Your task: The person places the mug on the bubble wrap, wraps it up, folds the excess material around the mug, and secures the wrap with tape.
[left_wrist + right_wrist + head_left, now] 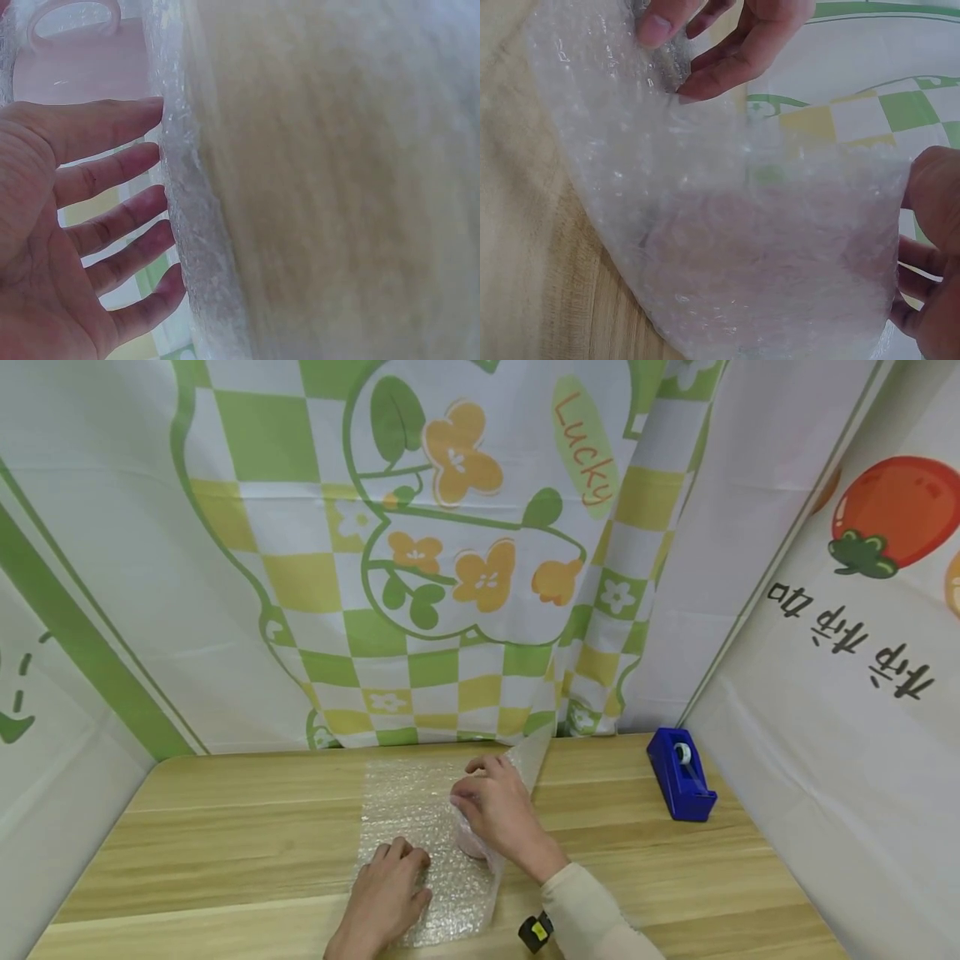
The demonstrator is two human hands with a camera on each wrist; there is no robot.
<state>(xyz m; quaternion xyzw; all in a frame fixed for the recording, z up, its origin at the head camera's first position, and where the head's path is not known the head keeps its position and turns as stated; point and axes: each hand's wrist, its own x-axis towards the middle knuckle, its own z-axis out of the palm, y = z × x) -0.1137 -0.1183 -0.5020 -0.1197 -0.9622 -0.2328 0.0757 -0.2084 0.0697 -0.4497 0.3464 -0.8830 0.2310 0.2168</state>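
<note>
We're looking at a sheet of bubble wrap [408,793] that is lying on the wooden table [240,843], its right side rising into a flap. A pink cup [82,75] is sitting on the right part of that sheet, just below the right hand [495,806] in the head view. From the left wrist we're getting its bare pink side and its looped handle. From the right wrist we're only seeing it as a blurry pink shape through the film, so the wrap is standing between cup and camera there. We can't tell whether the cup is standing upright or lying down.

Right hand: thumb and fingers are pinching the raised wrap edge, close above the cup. Left hand [386,893]: fingers are spreading apart, loosely bent, tips touching the wrap left of the cup; it isn't gripping anything.

Around that: a blue tape dispenser [682,781] is standing near the table's right edge, well apart from both hands, carrying a roll of tape [682,753]. A small black-and-yellow item [536,932] is showing beside the right sleeve [592,914]; we can't tell what it is. Behind the table, a green-and-yellow checked cloth [450,672] is hanging.
</note>
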